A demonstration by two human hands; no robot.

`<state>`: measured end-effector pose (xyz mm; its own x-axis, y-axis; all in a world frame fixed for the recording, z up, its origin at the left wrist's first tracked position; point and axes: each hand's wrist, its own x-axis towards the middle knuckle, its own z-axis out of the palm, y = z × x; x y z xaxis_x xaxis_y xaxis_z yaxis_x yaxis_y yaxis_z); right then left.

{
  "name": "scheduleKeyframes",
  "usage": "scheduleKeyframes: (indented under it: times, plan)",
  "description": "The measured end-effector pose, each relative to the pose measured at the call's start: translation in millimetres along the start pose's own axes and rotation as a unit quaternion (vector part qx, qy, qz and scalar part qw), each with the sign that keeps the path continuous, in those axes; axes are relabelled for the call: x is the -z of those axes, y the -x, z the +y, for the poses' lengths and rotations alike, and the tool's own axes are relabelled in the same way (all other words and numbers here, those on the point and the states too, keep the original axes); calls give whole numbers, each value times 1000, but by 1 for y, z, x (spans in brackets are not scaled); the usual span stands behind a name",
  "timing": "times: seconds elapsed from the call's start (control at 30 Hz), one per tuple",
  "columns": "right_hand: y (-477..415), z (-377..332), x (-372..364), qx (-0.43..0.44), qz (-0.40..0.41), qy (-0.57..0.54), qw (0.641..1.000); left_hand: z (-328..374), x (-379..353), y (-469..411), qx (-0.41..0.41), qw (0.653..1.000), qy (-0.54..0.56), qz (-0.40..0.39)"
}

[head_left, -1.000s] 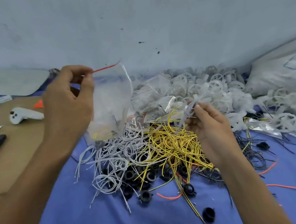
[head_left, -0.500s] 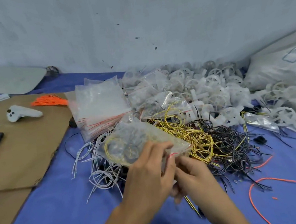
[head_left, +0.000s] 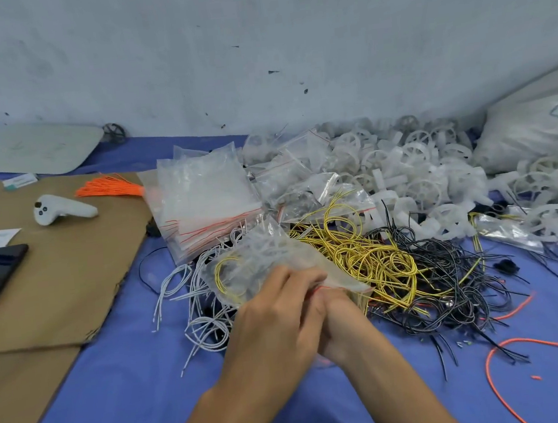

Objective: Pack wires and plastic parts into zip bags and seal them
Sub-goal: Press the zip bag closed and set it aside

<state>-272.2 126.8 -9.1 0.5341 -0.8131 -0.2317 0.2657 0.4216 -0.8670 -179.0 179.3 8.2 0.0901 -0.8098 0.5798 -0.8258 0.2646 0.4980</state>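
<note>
Sealing filled zip bag (head_left: 262, 264) above the wire pile (head_left: 372, 263).
Your left hand (head_left: 275, 318) pinches its red strip; right hand (head_left: 342, 318) mostly hidden, grip impossible to tell. Risk: a bagged yellow wire (head_left: 221, 273) straying into the strip, so the seal gapes.

My zip bag (head_left: 259, 265), clear, yellow loop inside, lies tilted over white wires (head_left: 189, 289). My left hand (head_left: 272, 322) and right hand (head_left: 341, 322) pinch its red seal edge. Heaped right: yellow wires (head_left: 361, 254), then black wires (head_left: 450, 279). White plastic parts (head_left: 422, 175) far right.

Two slender, smooth forearms, bare to the frame edge — left hand (head_left: 275, 322) and right hand (head_left: 342, 320) bare too.
</note>
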Motion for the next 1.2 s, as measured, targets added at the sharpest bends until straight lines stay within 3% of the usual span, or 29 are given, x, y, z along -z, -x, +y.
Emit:
scheduleKeyframes:
  times: [0.1, 0.17, 0.23, 0.3, 0.37, 0.5, 0.7, 0.77, 0.9, 1.03, 1.2]
  plan:
    - [11, -7, 3, -1, -46, -27, 999, -4, -1, -2, 22, 999, 24, 4]
    - [33, -17, 20, 69, -48, 62, 995, -7, -1, -6, 31, 999, 37, 12]
    - [56, -25, 48, 136, 26, 182, 974, -8, -1, -10, 40, 998, 54, 18]
    - [82, -28, 80, 170, 146, 326, 919, -8, -2, -14, 55, 995, 80, 21]
    - [101, -25, 102, 146, 207, 474, 843, -6, -5, -15, 63, 993, 99, 19]
    - [108, -3, 109, -41, 104, 668, 735, 3, -18, -1, 47, 995, 79, -43]
    - [104, 7, 110, -49, 146, 652, 743, 6, -34, 27, 53, 978, 51, -194]
    - [104, 6, 111, -34, 161, 636, 754, 4, -37, 31, 55, 976, 44, -204]
    - [98, 8, 116, -25, 180, 653, 735, 0, -39, 36, 62, 975, 51, -206]
    - [96, 2, 120, 5, 197, 639, 744, -4, -41, 41, 77, 974, 66, -204]
    - [64, -41, 133, 131, 257, 582, 761, -7, -38, 45, 83, 973, 65, -206]
